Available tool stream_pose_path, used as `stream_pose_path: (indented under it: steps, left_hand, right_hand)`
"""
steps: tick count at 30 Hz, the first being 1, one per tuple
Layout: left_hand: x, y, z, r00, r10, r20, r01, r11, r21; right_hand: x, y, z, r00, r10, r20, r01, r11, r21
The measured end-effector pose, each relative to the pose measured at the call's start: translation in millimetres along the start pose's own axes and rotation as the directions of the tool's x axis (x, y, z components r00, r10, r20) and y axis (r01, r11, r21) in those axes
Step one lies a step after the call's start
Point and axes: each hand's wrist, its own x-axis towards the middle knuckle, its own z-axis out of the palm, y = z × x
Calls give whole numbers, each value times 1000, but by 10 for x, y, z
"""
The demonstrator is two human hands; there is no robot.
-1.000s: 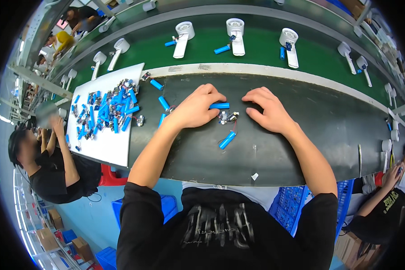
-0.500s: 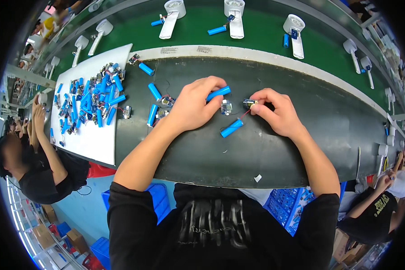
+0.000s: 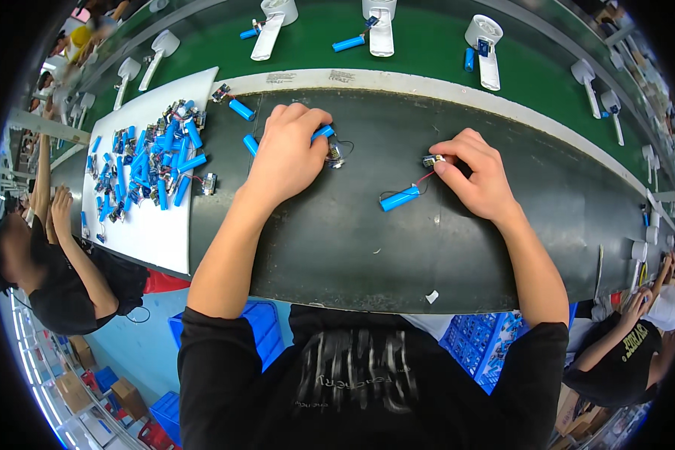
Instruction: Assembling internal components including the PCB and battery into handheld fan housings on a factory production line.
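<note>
On the dark bench: 2 bare hands work apart, each on a small blue cell with wires

Left hand (image 3: 289, 154): fingers curled down over a blue cylinder cell (image 3: 322, 133); only its end shows past the fingertips; a small circuit board (image 3: 335, 154) on thin wires lies just beside the hand

Right hand (image 3: 476, 174): thumb and forefinger pinched narrowly on a tiny connector board (image 3: 431, 160); a red wire runs from it to a second blue cell (image 3: 400, 198) lying loose on the bench, near the hand but not touched by it

Supply: a white tray (image 3: 146, 232) at the left bears a heap of blue cells with boards (image 3: 154, 161); 2 more single cells (image 3: 241, 109) lie on the dark bench (image 3: 337, 247) between tray and left hand

Beyond the bench: a green conveyor belt (image 3: 427, 52) carries white fan-like housings (image 3: 487, 45), some with a blue cell beside them

Progress, as a judgement: early to middle; the heap on the tray looks large, so much seems left; only 2 cells are in hand, and neither looks joined to a housing yet

Hidden or unclear: most of the left cell is under the fingers; whether the wires are already seated on either board cannot be told; the heap is too small to count; other workers at both edges are cut off by the rim
</note>
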Motion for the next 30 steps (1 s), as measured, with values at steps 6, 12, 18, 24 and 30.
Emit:
stream_pose_path:
  steps: [6,12,18,24,30]
  left_hand:
    - [39,47,-167,982,-104,155,109,994,-19]
    - [31,-84,-350,984,-107,144,112,993,-28]
    - [-47,-232,-618,935,-144,324,76,974,211]
    - [8,-319,-689,905,-196,378,98,959,264]
    - [-129,-311,-909,907,-213,364,134,964,228]
  right_hand:
    - [3,40,-22,999,-35,30,36,999,-30]
    - [3,50,-75,996,-27,80,25,999,31]
    - [17,100,-45,996,-17,82,14,999,32]
    - [9,118,-134,999,-3,48,3,1000,0]
    - [-53,83,-35,998,-55,19,55,998,-17]
